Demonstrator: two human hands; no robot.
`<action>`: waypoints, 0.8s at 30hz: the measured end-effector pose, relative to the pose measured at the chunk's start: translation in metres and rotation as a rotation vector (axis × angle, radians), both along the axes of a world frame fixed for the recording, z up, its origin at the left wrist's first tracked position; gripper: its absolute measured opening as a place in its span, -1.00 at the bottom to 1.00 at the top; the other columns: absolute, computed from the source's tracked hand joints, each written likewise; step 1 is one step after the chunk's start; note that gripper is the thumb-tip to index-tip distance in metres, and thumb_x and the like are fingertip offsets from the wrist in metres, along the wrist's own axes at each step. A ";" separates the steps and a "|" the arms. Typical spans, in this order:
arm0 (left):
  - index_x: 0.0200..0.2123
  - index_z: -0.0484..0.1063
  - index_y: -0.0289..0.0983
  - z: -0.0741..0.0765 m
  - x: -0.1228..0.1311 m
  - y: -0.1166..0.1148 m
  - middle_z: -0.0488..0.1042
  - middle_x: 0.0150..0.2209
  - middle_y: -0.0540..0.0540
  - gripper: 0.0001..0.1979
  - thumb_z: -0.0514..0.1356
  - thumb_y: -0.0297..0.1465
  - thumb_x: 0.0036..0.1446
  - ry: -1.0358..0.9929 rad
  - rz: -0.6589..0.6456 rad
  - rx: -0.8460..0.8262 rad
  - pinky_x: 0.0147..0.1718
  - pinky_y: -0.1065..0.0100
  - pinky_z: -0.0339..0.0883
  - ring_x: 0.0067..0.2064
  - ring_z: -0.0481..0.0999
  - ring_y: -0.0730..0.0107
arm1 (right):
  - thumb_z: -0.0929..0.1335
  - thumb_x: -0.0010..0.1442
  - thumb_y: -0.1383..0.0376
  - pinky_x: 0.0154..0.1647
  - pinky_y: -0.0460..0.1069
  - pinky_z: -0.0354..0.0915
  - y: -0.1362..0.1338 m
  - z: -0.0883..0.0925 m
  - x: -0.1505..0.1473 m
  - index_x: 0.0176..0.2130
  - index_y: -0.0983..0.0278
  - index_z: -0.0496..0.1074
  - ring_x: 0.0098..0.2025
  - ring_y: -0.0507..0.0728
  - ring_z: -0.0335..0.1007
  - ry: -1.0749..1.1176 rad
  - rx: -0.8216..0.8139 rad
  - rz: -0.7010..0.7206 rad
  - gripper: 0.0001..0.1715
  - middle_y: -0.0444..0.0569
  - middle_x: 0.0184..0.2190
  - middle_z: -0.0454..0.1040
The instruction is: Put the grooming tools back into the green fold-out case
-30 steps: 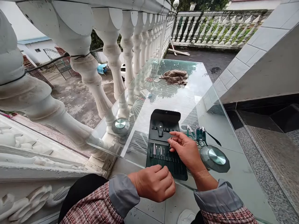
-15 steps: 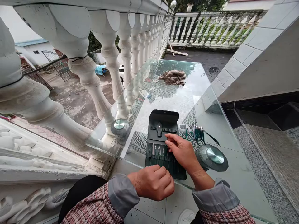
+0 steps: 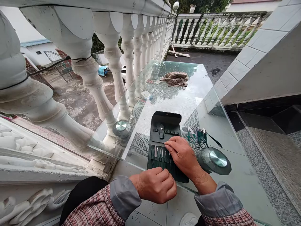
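A black manicure case (image 3: pixel 166 117) lies unfolded at the near edge of the glass table. Several slim metal tools (image 3: pixel 160 153) stand in a row of loops in its lower half, and one black-handled tool (image 3: pixel 161 131) is strapped in the upper half. Over the right side of the case, my right hand (image 3: pixel 182 153) is closed in a pinch; whatever is between its fingertips is hidden. Closed with curled fingers, my left hand (image 3: pixel 156 185) is at the case's near edge, its grip out of sight. Green-handled scissors (image 3: pixel 191 136) and nail clippers (image 3: pixel 201 135) lie to the right.
The glass table (image 3: pixel 131 158) rests on round metal-capped supports (image 3: pixel 217 158). A crumpled brown cloth (image 3: pixel 175 78) lies toward its far end. White balusters (image 3: pixel 88 78) run along the left, and a tiled sloping wall (image 3: pixel 249 53) rises on the right.
My right hand has turned slightly, and its thumb and fingers have drawn closer together over the case. My left hand has stayed nearly still. The whole view has shifted a little.
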State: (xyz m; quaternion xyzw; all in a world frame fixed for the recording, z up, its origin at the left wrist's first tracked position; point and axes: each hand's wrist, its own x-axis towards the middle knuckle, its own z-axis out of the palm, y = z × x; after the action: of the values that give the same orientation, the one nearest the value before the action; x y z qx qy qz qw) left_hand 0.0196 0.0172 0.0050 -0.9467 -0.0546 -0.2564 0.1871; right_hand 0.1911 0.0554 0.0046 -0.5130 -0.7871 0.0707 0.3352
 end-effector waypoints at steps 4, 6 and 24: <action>-0.33 0.40 -0.40 0.003 -0.001 0.000 0.43 -0.41 -0.13 -0.85 0.06 -0.45 0.16 0.010 0.004 0.014 -0.54 0.41 0.24 -0.39 0.43 0.40 | 0.22 0.25 0.30 -0.15 0.07 0.21 -0.002 0.000 0.003 -0.33 0.26 0.45 -0.22 0.13 0.25 -0.003 -0.016 0.035 -0.76 0.01 -0.30 0.40; -0.33 0.41 -0.40 0.005 -0.002 0.000 0.44 -0.39 -0.15 -0.85 0.07 -0.45 0.16 0.004 -0.008 0.027 -0.55 0.42 0.23 -0.39 0.43 0.39 | 0.21 0.25 0.30 -0.14 0.08 0.21 -0.003 0.001 0.005 -0.33 0.26 0.45 -0.21 0.13 0.25 -0.004 -0.029 0.051 -0.75 0.01 -0.30 0.40; -0.31 0.41 -0.37 0.003 -0.001 0.000 0.46 -0.32 -0.18 -0.84 0.08 -0.42 0.16 0.026 0.010 0.041 -0.53 0.41 0.23 -0.34 0.43 0.38 | 0.20 0.25 0.29 -0.10 0.10 0.24 -0.008 0.006 0.006 -0.37 0.24 0.47 -0.17 0.13 0.28 0.077 -0.127 0.110 -0.70 0.00 -0.26 0.43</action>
State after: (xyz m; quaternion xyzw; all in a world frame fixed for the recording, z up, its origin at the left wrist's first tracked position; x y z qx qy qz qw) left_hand 0.0181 0.0172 0.0082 -0.9456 -0.0516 -0.2443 0.2084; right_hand 0.1976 0.0477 0.0103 -0.4863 -0.7944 0.1585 0.3275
